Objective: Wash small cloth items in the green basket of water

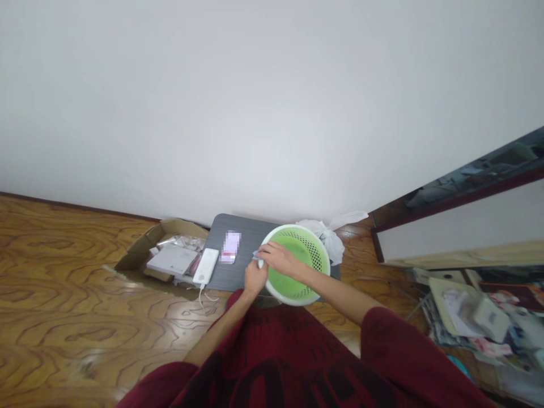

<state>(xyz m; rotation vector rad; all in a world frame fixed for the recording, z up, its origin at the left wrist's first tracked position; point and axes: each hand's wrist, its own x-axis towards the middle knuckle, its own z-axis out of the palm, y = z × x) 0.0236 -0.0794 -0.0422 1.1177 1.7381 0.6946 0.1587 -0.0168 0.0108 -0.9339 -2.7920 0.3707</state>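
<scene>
A round plastic basket [312, 249], green inside with a white rim and holes in its side, stands on a dark grey tabletop [250, 226]. Both hands meet at its left rim. My left hand [255, 277] is closed just outside the rim, thumb up. Reaching across the basket, my right hand [278, 258] has its fingers bent together over the same spot. Between the fingertips shows a small pale purple piece [256, 255], too small and covered to name; both hands seem to pinch it.
On the tabletop's left lie a phone [230, 247] with a lit screen and a white power bank [206, 266] with a cable. An open cardboard box [140, 249] sits left on the wooden floor. Behind the basket is a white plastic bag [334, 241]; cluttered papers [463, 311] lie at right.
</scene>
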